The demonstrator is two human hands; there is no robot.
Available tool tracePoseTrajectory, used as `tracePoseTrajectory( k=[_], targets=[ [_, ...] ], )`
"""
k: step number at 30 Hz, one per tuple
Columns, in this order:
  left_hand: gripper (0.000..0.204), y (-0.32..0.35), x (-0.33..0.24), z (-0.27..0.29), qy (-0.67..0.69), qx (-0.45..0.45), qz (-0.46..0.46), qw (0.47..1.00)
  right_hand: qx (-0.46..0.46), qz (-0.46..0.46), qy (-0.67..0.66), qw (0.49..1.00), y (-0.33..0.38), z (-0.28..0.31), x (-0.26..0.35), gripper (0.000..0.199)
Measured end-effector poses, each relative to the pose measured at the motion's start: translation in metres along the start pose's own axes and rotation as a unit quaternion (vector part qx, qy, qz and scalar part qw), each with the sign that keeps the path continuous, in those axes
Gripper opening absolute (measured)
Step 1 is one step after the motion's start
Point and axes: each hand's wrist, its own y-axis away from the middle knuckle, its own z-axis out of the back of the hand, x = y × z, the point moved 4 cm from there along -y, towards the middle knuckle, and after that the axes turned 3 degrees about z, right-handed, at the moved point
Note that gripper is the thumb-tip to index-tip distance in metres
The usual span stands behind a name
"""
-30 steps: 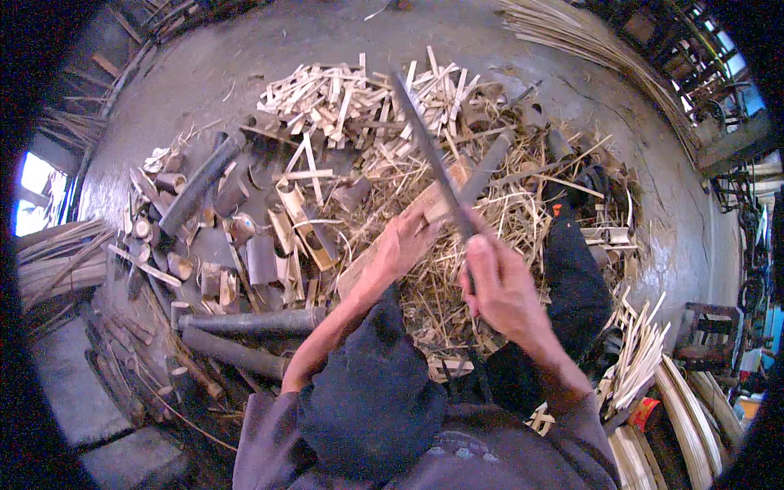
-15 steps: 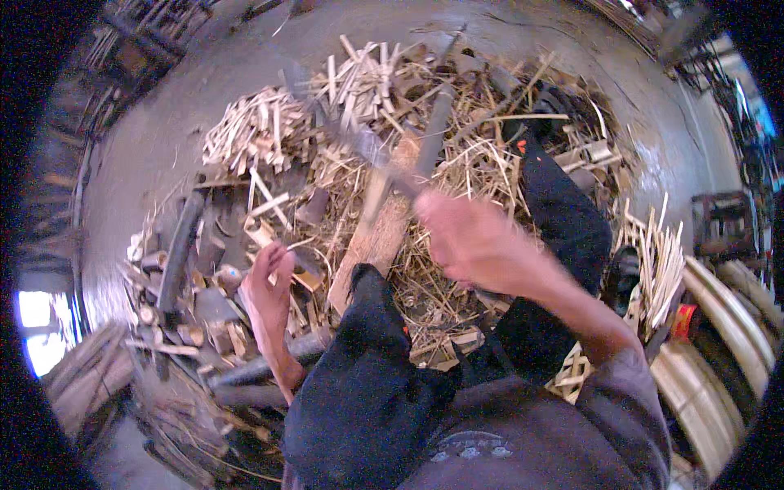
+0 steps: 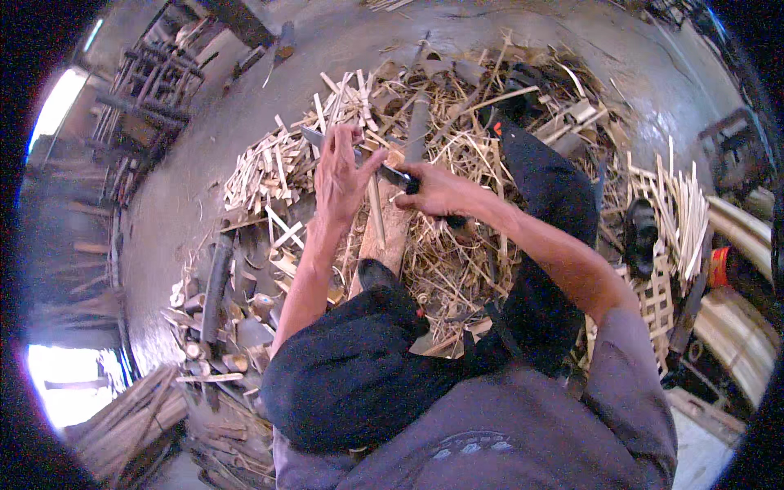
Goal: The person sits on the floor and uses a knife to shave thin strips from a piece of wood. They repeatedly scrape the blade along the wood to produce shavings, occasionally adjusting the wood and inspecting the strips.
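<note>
A dark handle is gripped in my right hand [image 3: 441,194], above a long wooden plank [image 3: 390,238]. The tool is a knife [image 3: 310,135] whose grey blade runs left, partly behind my left hand [image 3: 339,184]. That hand is raised at the blade, its thumb apart from the fingers. Nothing can be made out in its grip, though some fingertips are hard to see. A narrow wood strip [image 3: 376,216] stands or leans on the plank, below the knife. The plank's near end meets my dark-clothed knee [image 3: 377,282].
Split strips [image 3: 265,173] are heaped at the far left, with shavings [image 3: 461,253] around the plank. Cut bamboo pieces [image 3: 216,286] lie to the left. A bundle of thin strips [image 3: 690,224], a woven lattice [image 3: 649,306] and a dark shoe [image 3: 641,237] are on the right.
My left hand has moved up and right from beside the loose pieces to the knife blade. My right hand, blurred before, is now steadier, with the knife turned more sideways. The view has shifted.
</note>
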Motion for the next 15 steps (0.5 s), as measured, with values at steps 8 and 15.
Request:
tracePoseTrajectory(
  k=[8, 15],
  targets=[
    [0.022, -0.050, 0.003, -0.049, -0.046, 0.093, -0.114, 0.988, 0.013, 0.053, -0.026, 0.998, -0.027, 0.028, -0.047, 0.014],
    [0.023, -0.072, 0.010, -0.086, 0.042, 0.140, -0.162, 0.976, -0.039, 0.028, -0.017, 0.999, -0.031, 0.035, -0.068, 0.012]
  ],
)
